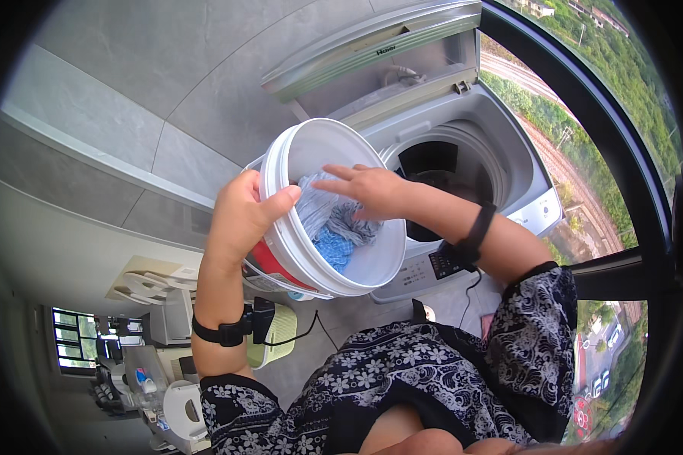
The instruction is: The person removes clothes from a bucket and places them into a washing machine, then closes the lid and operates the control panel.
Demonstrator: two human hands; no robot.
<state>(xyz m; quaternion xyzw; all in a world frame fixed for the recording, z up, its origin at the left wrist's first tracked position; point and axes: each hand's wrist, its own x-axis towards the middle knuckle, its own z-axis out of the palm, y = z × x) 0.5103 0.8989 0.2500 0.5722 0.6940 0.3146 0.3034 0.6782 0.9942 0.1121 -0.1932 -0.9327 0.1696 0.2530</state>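
A white plastic bucket (383, 269) with a red patch on its outside is tilted in front of me, its mouth facing up and right. My left hand (244, 216) clasps its left rim, thumb over the edge. Inside lie a striped grey-blue cloth (316, 206), a bunched grey cloth (354, 225) and a blue checked cloth (334, 249). Reaching in over the right rim, my right hand (376, 191) has its fingers spread just above the cloths; whether the fingertips touch them is hard to tell.
Beyond the bucket stands a top-loading washing machine (537, 201), its lid (341, 64) raised and its drum (451, 163) exposed. A light green basket (277, 341) is on the floor by my left forearm. Windows (615, 136) line the right side; a grey tiled wall (129, 98) is behind.
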